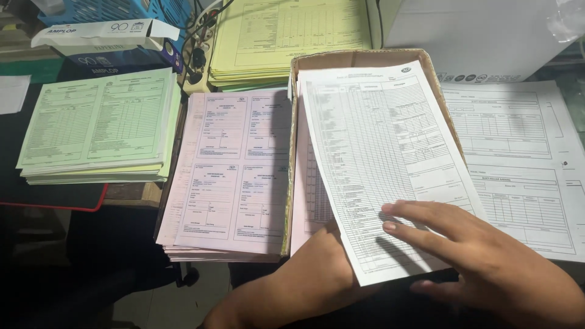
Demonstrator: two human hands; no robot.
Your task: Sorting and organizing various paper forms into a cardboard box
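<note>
right hand [487, 262] fingers spread flat on white printed form [384, 164] lying tilted over cardboard box [359, 58], left hand [317, 274] under the sheet, fingers hidden so grip unclear, pink forms [234, 176] beside

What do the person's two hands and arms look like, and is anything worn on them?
Both are bare. The right hand shows no ring, glove or watch; its nails are short and unpainted. The left hand and forearm show no sleeve or band; its fingers are hidden under the white sheet.
</note>
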